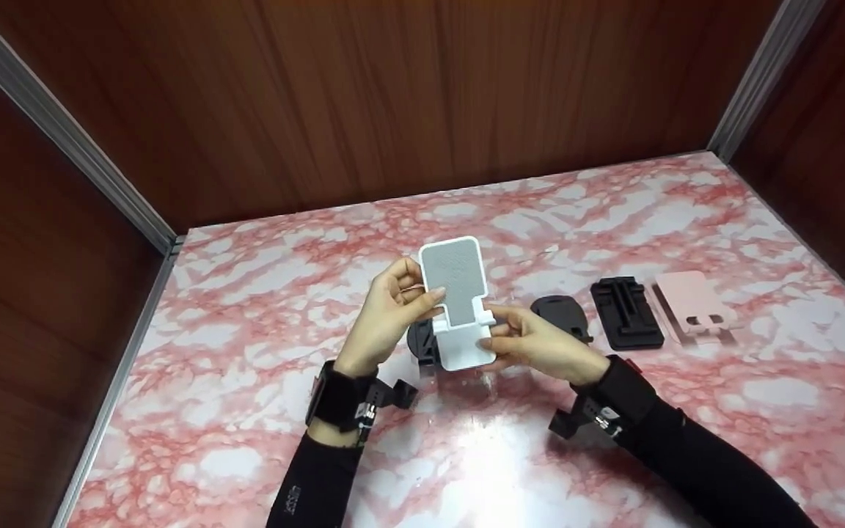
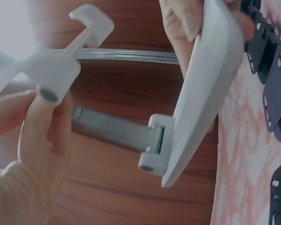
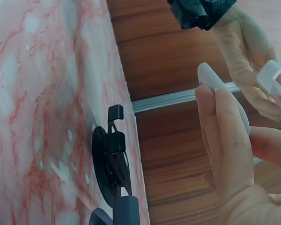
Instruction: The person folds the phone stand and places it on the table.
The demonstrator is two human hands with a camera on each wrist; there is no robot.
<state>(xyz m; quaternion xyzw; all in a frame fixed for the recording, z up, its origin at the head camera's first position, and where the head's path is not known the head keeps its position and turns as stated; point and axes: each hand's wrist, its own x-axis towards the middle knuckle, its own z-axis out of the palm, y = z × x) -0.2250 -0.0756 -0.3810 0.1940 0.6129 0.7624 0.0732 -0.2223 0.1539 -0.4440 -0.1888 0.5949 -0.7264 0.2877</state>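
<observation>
A white folding phone stand [image 1: 455,275] with a grey pad is held up over the table by both hands. My left hand [image 1: 386,315] pinches the side of its upper plate, thumb across the front. At the lower end, my right hand [image 1: 540,341] grips the white base [image 2: 208,79] between thumb and fingers. In the left wrist view a grey metal arm [image 2: 112,129] joins the base to the holder part with its hooked lip [image 2: 96,23]. The right wrist view has the right hand's fingers [image 3: 234,140] lying along the base.
Behind the held stand, a black round-based stand [image 1: 422,345] is partly hidden. To the right lie a dark grey round stand [image 1: 560,315], a black folded stand [image 1: 628,312] and a pink stand [image 1: 694,301]. Brown wood-look panels [image 1: 430,103] enclose the red-and-white marbled table [image 1: 246,411].
</observation>
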